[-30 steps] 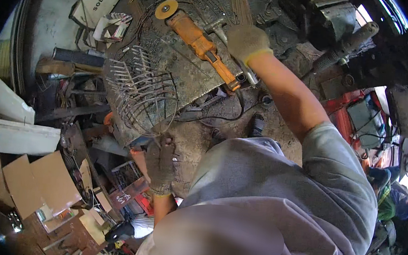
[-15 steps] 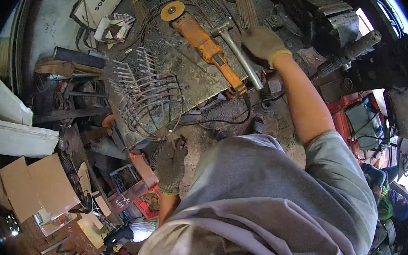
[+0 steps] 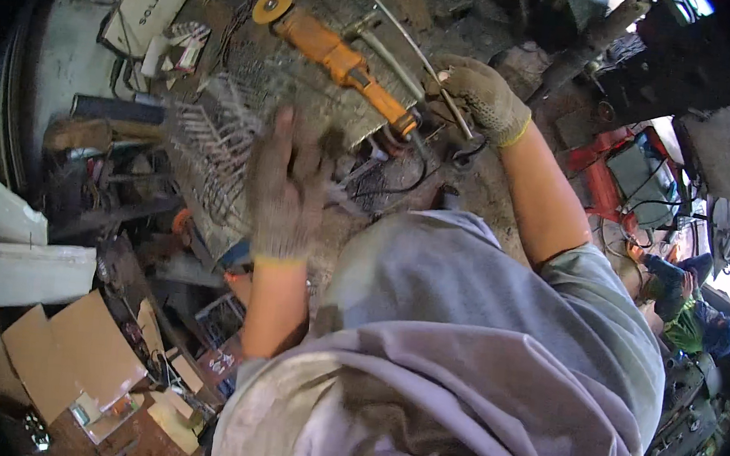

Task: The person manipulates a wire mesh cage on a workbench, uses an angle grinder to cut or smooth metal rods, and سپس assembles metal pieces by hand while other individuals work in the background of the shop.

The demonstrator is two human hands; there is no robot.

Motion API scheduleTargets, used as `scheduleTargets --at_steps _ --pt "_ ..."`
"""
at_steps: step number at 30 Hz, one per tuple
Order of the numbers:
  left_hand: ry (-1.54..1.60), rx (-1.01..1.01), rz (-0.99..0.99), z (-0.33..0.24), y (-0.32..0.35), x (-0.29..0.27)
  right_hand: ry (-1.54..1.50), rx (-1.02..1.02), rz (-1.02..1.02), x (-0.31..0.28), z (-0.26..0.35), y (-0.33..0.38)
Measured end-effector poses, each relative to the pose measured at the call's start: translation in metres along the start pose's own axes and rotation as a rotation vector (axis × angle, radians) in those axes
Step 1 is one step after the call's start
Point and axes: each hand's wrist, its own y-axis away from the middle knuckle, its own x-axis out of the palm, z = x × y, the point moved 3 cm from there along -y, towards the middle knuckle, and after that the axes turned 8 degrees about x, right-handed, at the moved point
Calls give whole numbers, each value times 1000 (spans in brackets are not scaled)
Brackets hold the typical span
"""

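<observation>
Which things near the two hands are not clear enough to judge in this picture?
1. Head view: the left hand is motion-blurred, so whether it touches the wire rack cannot be told.
2. Head view: the right hand closes on a thin rod; the glove hides the grip.
3. Head view: the grinder cable is lost in clutter.
4. Head view: the bench front is hidden by the person's shirt.

Gloved right hand [image 3: 481, 97] grips a thin metal rod [image 3: 415, 54]; blurred left hand [image 3: 286, 191] hovers at seven o'clock of the orange angle grinder [image 3: 337, 56].
</observation>
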Motion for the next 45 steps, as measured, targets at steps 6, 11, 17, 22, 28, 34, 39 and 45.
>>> scheduleTargets --at_steps 6,11,17,22,28,34,39,45 --pt "298 -99 34 27 -63 48 280 -110 258 24 -27 -13" --pt "137 -55 90 31 -61 48 664 -163 224 34 -15 -2" --pt "187 14 -90 31 -82 12 338 -39 232 13 -54 9" --pt "233 88 16 22 -89 -7 162 50 387 25 -60 29" --pt "279 78 126 12 -60 31 496 -17 290 33 -49 29" --pt "29 150 92 15 -56 30 441 130 223 41 -43 37" --pt "-59 207 56 17 -59 38 176 234 201 41 -70 25" --pt "-83 185 65 14 -62 33 299 164 241 45 -70 24"
